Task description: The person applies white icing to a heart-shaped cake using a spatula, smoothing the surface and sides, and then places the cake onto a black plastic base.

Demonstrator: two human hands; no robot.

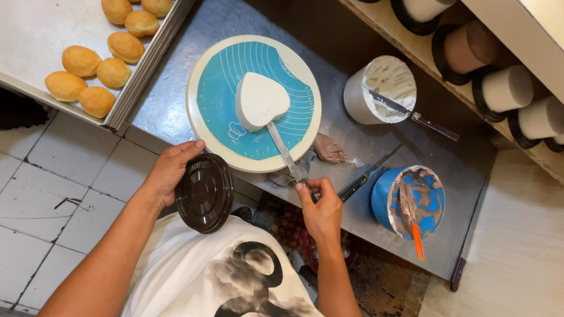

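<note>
Right hand (322,209) grips the handle of a long palette knife (283,151), whose blade runs up and away from the body to slip under the near edge of a white, heart-shaped cake (261,100); the flat blade reaches the base without the fingers touching the frosted sides. Left hand (170,173) holds a dark round plastic base (205,193) by its rim, level and just beside the near edge of the turntable (203,127), close to the cake. Cake rests near the centre of a blue ringed mat (226,84) on the turntable, which stands on a steel worktop (236,19). Within reach on the right are a white tub of cream (381,89) with a tool left in it and a blue tub (408,200) with an orange-handled spatula (414,225). Tray of golden buns (12,37) sits upper left. How far the blade lies under the cake cannot be told.
</note>
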